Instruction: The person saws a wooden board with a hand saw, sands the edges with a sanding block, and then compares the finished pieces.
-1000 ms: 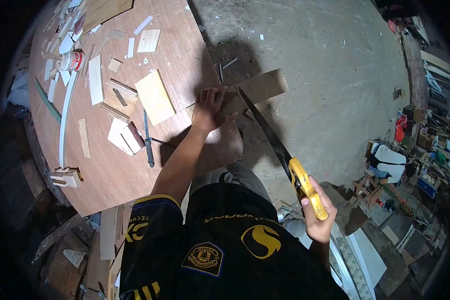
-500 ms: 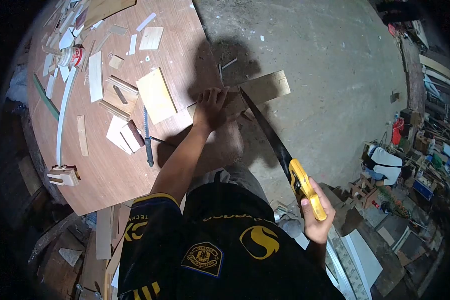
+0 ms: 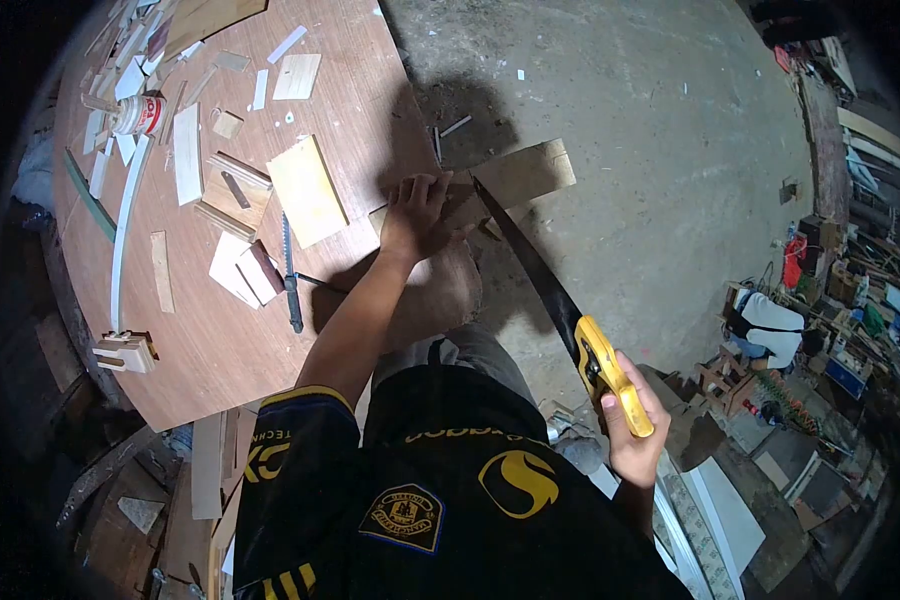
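My right hand (image 3: 636, 425) grips a handsaw by its yellow handle (image 3: 611, 372). The dark saw blade (image 3: 532, 265) slants up and left, its tip end over a flat wooden board (image 3: 525, 178). That board juts out past the table's right edge, above the floor. My left hand (image 3: 414, 215) presses down on the board's inner end at the table edge, fingers bent over it and partly in shadow. Beside the left forearm lie a small narrow saw with a black handle (image 3: 294, 303) and a pale rectangular wood block (image 3: 308, 190).
Wood offcuts, a framed wooden piece (image 3: 234, 198) and a labelled jar (image 3: 142, 115) cover the left of the brown table (image 3: 205, 365). A long curved strip (image 3: 127, 225) runs along its left side. Boards, tools and clutter line the concrete floor (image 3: 640, 150) at right.
The view has shifted very slightly, moving the table and board a little left in the picture. Both hands keep their holds, and the saw stays at nearly the same place on the board.
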Available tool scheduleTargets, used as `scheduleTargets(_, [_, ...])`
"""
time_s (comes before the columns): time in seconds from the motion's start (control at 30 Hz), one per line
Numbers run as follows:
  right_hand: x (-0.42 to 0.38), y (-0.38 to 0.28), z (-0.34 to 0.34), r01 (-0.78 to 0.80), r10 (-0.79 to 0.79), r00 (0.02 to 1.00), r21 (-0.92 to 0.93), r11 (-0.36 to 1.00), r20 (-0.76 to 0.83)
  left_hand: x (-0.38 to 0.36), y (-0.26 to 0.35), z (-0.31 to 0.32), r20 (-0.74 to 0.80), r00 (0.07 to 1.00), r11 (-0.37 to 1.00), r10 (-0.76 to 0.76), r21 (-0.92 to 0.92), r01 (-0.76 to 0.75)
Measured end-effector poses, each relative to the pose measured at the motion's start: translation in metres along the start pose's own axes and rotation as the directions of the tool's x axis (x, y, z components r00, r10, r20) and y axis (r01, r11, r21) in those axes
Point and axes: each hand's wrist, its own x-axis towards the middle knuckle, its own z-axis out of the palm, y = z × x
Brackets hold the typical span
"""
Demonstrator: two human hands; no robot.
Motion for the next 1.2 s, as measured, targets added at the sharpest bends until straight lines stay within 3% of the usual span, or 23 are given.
scheduleTargets(0.13, [0.012,-0.037,-0.008,-0.003,0.009,0.999,-0.12,0.993,0.053,-0.001,-0.002,0.002,-0.006,1.0,0.999,0.005,-0.049,-0.005])
scheduleTargets(0.23, [0.037,-0.074,-0.015,-0.136,0.162,0.975,-0.17,0.976,0.152,-0.002,-0.004,0.007,-0.028,0.994,0.991,0.11,0.077,-0.108])
scheduleTargets(0.33, [0.072,-0.1,-0.021,0.098,-0.027,0.964,-0.263,0.96,0.264,-0.001,0.002,-0.002,-0.07,0.992,0.995,0.103,0.024,-0.102])
scheduleTargets(0.37, [0.082,-0.111,-0.019,0.1,-0.027,0.964,-0.268,0.958,0.264,-0.001,0.001,-0.002,-0.059,0.996,0.997,0.072,0.002,-0.072])
scheduleTargets(0.43, [0.097,-0.131,-0.011,-0.142,0.216,0.934,-0.258,0.956,0.284,0.0,-0.001,0.001,-0.05,0.998,0.999,0.043,-0.02,-0.044])
scheduleTargets(0.47, [0.101,-0.135,-0.009,-0.145,0.218,0.935,-0.259,0.955,0.28,-0.001,-0.001,0.003,-0.071,0.996,0.999,0.045,-0.025,-0.047])
scheduleTargets(0.73, [0.119,-0.123,0.018,0.059,0.043,0.948,-0.306,0.95,0.314,0.0,0.002,-0.005,-0.164,0.986,0.996,0.037,-0.069,-0.048])
scheduleTargets(0.8, [0.115,-0.121,0.022,-0.041,0.105,0.947,-0.209,0.977,0.303,-0.001,0.003,-0.011,-0.179,0.982,0.995,0.068,-0.058,-0.08])
scheduleTargets(0.87, [0.121,-0.13,0.019,-0.029,0.097,0.949,-0.224,0.974,0.3,-0.002,0.004,-0.012,-0.17,0.983,0.995,0.064,-0.058,-0.075])
scheduleTargets(0.93, [0.129,-0.144,0.015,-0.162,0.251,0.921,-0.292,0.943,0.298,0.002,0.004,-0.009,-0.168,0.983,0.995,0.066,-0.064,-0.078])
scheduleTargets(1.0, [0.136,-0.15,0.016,-0.192,0.254,0.919,-0.22,0.956,0.302,0.002,0.003,-0.004,-0.137,0.989,0.997,0.058,-0.04,-0.064])
scheduleTargets(1.13, [0.154,-0.169,0.036,-0.114,0.188,0.932,-0.241,0.964,0.311,0.002,0.003,-0.005,-0.13,0.989,0.997,0.068,-0.039,-0.073])
scheduleTargets(1.2, [0.157,-0.174,0.049,0.003,0.132,0.922,-0.349,0.937,0.363,0.002,0.004,-0.008,-0.065,0.997,0.999,0.049,0.027,-0.047])
